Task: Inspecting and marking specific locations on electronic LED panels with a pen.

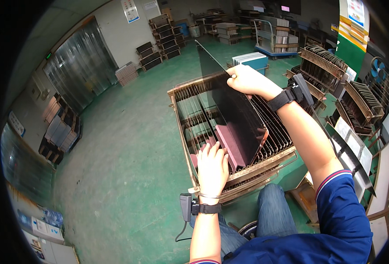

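1. Panel [236,116]: thin, flat, dark, glossy, straight-edged; near part almost black, far end see-through with a greenish tint. Pale reflections at near right corner.
2. Panel stands on edge, leaning, running from far left to near right over the slotted metal rack [261,166]. Far corner sticks up above the rack. Can't tell if lower edge sits in a slot.
3. Right hand [249,81]: grasping panel's upper edge, thumb along the top. Forearm comes in from near right, reaching far and left, elbow bent; black strap [281,100] on wrist.
4. Left hand [213,166]: not clenched, back up, fingers spread and slightly bent, pointing far, over the rack's near left part. Next to mauve strip [229,147]; contact unclear. Forearm nearly straight out from the near side.
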Motion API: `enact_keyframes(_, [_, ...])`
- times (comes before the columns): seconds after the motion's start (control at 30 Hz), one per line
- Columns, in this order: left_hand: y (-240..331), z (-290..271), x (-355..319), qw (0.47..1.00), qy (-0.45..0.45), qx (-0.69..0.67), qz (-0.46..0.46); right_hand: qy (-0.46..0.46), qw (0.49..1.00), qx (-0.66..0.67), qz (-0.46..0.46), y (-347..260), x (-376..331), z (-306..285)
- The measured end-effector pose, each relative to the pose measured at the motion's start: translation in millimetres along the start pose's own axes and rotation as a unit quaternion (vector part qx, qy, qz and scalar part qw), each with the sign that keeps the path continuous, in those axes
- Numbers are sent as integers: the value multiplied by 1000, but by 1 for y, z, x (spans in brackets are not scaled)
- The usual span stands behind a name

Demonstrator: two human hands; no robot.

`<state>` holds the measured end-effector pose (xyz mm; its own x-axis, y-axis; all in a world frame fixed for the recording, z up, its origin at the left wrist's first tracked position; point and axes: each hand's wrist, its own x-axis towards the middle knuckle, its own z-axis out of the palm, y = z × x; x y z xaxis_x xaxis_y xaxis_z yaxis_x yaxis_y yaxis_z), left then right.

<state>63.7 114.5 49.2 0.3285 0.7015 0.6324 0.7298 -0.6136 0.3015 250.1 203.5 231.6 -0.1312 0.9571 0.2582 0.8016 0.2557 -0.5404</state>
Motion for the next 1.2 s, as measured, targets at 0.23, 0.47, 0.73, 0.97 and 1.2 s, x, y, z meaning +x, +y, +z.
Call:
enact_keyframes(0.23, [0,-1,2,1000,9,-13,-15,2,1000,-2,8,-4,2,-2])
enact_keyframes(0.47, [0,0,0,1000,6,-19,-25,-11,1000,-14,8,7,16,8])
enact_keyframes(0.73, [-1,0,-2,999,6,-23,-32,131,969,-167,-127,53,3,115])
enact_keyframes(0.97, [-1,2,-1,999,4,-25,-34,-76,972,-218,-48,26,-17,150])
enact_keyframes(1.2, [-5,3,-3,999,10,-20,-33,-138,981,-137,16,25,-20,146])
